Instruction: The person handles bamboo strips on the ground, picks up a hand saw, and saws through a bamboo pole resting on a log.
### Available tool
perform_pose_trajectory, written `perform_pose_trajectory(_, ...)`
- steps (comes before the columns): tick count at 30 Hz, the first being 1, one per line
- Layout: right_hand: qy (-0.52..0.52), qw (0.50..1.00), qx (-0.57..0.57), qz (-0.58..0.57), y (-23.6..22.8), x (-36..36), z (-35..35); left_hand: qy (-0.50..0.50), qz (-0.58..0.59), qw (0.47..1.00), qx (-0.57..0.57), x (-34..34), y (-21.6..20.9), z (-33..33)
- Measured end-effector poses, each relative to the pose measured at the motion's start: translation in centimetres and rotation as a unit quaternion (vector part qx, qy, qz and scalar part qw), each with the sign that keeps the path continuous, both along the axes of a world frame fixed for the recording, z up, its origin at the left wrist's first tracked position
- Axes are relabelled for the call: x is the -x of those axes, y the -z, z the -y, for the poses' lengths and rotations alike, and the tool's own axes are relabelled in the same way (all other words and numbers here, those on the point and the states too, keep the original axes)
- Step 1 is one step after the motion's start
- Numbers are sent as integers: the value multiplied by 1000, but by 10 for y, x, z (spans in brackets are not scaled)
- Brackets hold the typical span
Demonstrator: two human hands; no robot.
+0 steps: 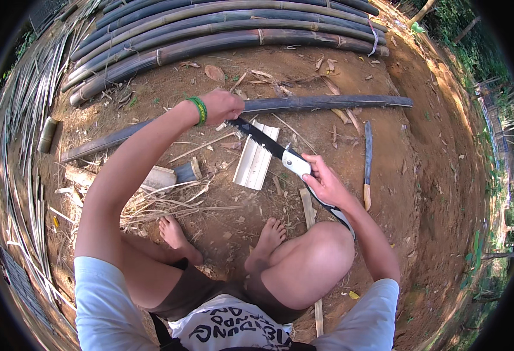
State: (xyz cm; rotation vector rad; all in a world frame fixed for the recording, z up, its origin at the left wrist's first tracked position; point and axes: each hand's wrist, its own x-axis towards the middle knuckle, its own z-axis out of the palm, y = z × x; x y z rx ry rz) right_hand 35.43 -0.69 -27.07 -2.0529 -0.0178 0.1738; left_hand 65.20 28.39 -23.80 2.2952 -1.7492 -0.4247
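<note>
A folding saw (271, 149) with a black toothed blade and a white and black handle slants across the middle, its blade swung out from the handle. Around the handle close to the pivot, my right hand (325, 181) is closed. My left hand (225, 106), with a green band at the wrist, has its fingers curled together at the blade's tip; the fingertips are partly hidden. Behind that hand, a long dark bamboo pole (327, 103) lies across the ground. Under the blade rests a pale split bamboo piece (256, 161), its inner side up.
Several thick bamboo poles (210, 50) are stacked at the far side. A long knife (367, 164) with a wooden handle lies at the right. Cut bamboo pieces (160, 177) and shavings sit left of my feet, near thin strips (38, 117). A flat slat (307, 207) lies by my knee.
</note>
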Motion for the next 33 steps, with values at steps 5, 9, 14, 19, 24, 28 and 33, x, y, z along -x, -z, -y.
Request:
perform_pose_trajectory(5, 156, 982, 45, 98, 29, 6, -24, -125, 206, 935, 260, 4, -2, 21)
perform_pose_trajectory(9, 234, 963, 116, 69, 77, 36, -20, -277, 131, 895, 325, 18, 42, 2)
perform_pose_trajectory(14, 398, 899, 182, -21, 127, 89, -13, -398, 64, 902, 152, 56, 165, -77)
perform_pose_trajectory(19, 445, 827, 339, -54, 199, 162, 93, -467, 113, 873, 79, 104, 224, -129)
perform_pose_trajectory(24, 414, 719, 547, 115, 186, 99, 57, -468, 102, 877, -46, 123, 213, -188)
perform_pose_trajectory(28, 324, 919, 223, 25, 195, 25, 2, -456, 58, 881, -114, 114, 204, -188)
perform_pose_trajectory(33, 298, 905, 258, -163, 206, -69, -120, -518, -95, 789, -315, 106, 183, -195)
